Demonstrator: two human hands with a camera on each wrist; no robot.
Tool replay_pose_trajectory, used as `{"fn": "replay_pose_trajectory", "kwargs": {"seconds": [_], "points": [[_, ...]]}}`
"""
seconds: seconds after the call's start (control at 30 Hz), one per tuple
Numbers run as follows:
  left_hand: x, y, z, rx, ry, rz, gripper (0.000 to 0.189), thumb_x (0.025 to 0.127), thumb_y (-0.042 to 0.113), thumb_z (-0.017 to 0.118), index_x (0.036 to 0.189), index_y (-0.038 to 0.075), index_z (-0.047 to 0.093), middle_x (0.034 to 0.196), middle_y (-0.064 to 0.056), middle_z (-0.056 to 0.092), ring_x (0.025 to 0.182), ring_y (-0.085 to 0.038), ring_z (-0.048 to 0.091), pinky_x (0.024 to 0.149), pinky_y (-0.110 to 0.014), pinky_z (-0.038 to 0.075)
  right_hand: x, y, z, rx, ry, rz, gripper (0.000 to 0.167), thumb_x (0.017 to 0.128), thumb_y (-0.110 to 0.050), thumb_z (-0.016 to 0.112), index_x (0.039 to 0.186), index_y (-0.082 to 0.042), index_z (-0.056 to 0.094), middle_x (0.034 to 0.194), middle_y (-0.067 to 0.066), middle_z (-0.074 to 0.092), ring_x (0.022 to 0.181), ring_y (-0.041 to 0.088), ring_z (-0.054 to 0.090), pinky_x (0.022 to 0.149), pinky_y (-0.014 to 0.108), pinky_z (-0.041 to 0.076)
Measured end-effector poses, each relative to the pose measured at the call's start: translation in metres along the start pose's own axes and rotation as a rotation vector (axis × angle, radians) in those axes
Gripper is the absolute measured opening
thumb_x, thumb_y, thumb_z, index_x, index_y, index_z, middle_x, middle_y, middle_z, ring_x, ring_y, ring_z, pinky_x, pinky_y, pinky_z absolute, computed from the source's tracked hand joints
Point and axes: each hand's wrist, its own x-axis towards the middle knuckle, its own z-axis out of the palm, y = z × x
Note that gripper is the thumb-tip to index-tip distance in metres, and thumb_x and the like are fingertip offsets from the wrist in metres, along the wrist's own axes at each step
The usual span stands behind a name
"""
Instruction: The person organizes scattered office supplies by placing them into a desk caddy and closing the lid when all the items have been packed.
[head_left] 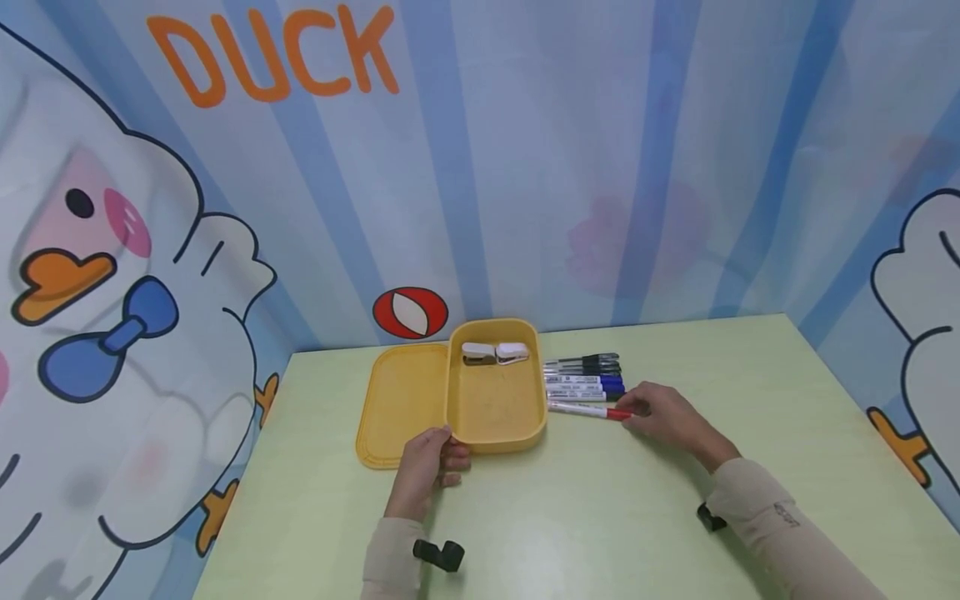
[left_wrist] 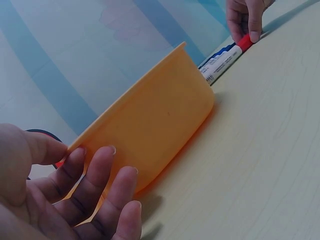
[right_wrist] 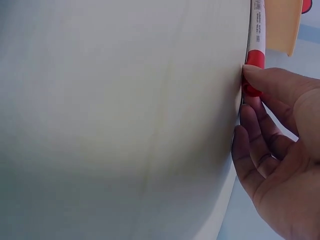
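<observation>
Hands on a yellow box (head_left: pixel 498 408) and a red-capped marker (head_left: pixel 579 409)

Nearest, the left hand (head_left: pixel 427 465) pinches the box's near-left rim between thumb and forefinger, other fingers spread. The right hand (head_left: pixel 663 414) pinches the marker's red cap; the marker lies on the table (head_left: pixel 555 517), just right of the box. Left of the box lies a flat yellow lid (head_left: pixel 405 408). Beyond the marker lie blue- and black-capped markers (head_left: pixel 573 387), then dark-tipped pens (head_left: pixel 588 364). Two white staplers (head_left: pixel 480 353) sit at the box's far end. Behind hangs a blue-striped backdrop (head_left: pixel 540 167).
</observation>
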Motion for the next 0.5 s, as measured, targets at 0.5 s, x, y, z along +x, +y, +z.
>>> {"fn": "replay_pose_trajectory", "kwargs": {"seconds": [0.5], "points": [[-0.001, 0.002, 0.001, 0.001, 0.003, -0.018, 0.035, 0.108, 0.033, 0.048, 0.106, 0.003, 0.065, 0.098, -0.01, 0.074, 0.082, -0.019, 0.072, 0.065, -0.031, 0.056, -0.007, 0.004, -0.012, 0.099, 0.003, -0.007, 0.019, 0.09, -0.012, 0.074, 0.109, -0.009, 0.074, 0.106, 0.007, 0.07, 0.096, 0.021, 0.065, 0.085, 0.041, 0.055]]}}
